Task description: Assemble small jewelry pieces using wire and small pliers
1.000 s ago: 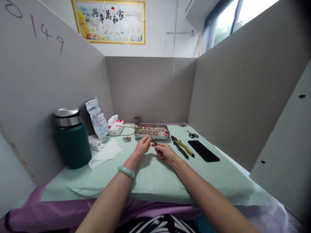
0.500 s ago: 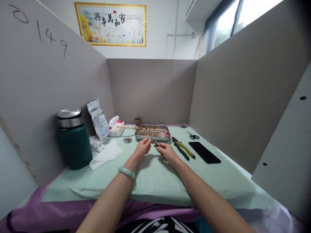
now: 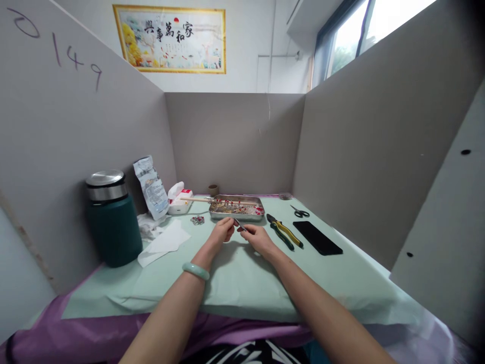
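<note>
My left hand (image 3: 223, 231), with a pale green bangle (image 3: 196, 271) on its wrist, is closed in a pinch; what sits between its fingertips is too small to make out. Close beside it, my right hand (image 3: 258, 238) grips a thin metal tool (image 3: 240, 225) that looks like tweezers, its tip at the left fingertips. Both hands are raised just in front of a metal tray (image 3: 237, 217) holding red and gold beads. A small heap of red and silver beadwork (image 3: 197, 220) lies left of the tray.
Green-and-yellow pliers (image 3: 284, 231), black scissors (image 3: 301, 212) and a black phone (image 3: 317, 237) lie to the right. At the left stand a dark green flask (image 3: 113, 222), a foil pouch (image 3: 151, 187), a tissue pack (image 3: 180, 202) and white paper (image 3: 164, 242). Grey partitions enclose three sides.
The thin metal tool has shifted slightly left, its tip now meeting the left fingertips. The whole view has moved a little; the things on the table lie as before.
</note>
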Available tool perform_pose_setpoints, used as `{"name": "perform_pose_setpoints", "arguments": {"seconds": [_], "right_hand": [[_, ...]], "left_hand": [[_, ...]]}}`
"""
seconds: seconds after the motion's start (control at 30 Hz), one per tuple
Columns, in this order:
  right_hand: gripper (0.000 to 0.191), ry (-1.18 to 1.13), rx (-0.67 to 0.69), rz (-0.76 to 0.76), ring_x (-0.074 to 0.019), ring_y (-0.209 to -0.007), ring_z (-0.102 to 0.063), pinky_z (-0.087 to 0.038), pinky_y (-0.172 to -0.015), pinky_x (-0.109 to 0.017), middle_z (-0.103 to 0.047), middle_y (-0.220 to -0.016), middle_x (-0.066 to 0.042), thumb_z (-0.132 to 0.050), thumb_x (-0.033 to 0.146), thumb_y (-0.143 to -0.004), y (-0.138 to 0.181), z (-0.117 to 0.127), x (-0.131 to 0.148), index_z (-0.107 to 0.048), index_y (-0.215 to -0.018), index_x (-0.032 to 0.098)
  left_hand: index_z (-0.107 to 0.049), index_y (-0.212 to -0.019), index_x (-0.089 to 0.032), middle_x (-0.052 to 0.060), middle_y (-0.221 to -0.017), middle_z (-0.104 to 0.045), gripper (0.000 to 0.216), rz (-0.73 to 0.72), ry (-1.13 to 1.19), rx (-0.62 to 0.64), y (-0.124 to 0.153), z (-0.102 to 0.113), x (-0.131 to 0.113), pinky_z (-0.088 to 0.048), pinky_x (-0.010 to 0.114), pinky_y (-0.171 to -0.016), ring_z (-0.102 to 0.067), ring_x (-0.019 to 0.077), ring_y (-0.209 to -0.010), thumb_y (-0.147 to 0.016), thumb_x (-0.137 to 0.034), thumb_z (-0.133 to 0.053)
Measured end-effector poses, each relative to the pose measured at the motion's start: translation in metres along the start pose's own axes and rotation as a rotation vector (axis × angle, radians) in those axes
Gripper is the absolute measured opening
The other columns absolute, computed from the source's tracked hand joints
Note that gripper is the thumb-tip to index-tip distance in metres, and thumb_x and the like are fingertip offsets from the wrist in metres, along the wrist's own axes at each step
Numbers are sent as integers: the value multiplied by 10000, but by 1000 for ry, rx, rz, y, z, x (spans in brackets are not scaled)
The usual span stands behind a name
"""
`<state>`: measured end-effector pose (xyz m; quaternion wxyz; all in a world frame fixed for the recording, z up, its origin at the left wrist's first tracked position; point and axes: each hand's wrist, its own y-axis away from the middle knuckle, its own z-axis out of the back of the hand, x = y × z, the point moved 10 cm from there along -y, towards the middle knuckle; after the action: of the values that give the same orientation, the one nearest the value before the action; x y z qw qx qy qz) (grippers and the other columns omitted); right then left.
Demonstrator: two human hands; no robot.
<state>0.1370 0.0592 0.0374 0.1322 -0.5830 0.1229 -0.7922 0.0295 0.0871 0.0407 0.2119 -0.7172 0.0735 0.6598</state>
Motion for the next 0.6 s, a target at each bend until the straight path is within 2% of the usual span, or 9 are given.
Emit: {"name": "perform_pose_setpoints", "arguments": {"seconds": [0.3, 0.6], "right_hand": [[336, -68, 19, -77, -97, -546, -388, -293, -518, -219, -528, -600, 12, -545, 306, -697, 3, -2, -5, -689, -946, 131], [322, -147, 48, -136, -71, -471, -327, -224, -443, -206, -448, -544, 45, -559, 325, -699, 5, -6, -6, -678, -940, 148]], "left_hand": [[-484, -774, -169, -101, -483, -251, 303, 10, 40, 39, -1, -3, 4, -116, 180, -386, -175, 34, -378, -764, -468, -538], [-470, -775, -172, -104, -487, -269, 332, -24, 21, 25, -2, -3, 1, -134, 174, -378, -191, 30, -378, -752, -491, -556]]}}
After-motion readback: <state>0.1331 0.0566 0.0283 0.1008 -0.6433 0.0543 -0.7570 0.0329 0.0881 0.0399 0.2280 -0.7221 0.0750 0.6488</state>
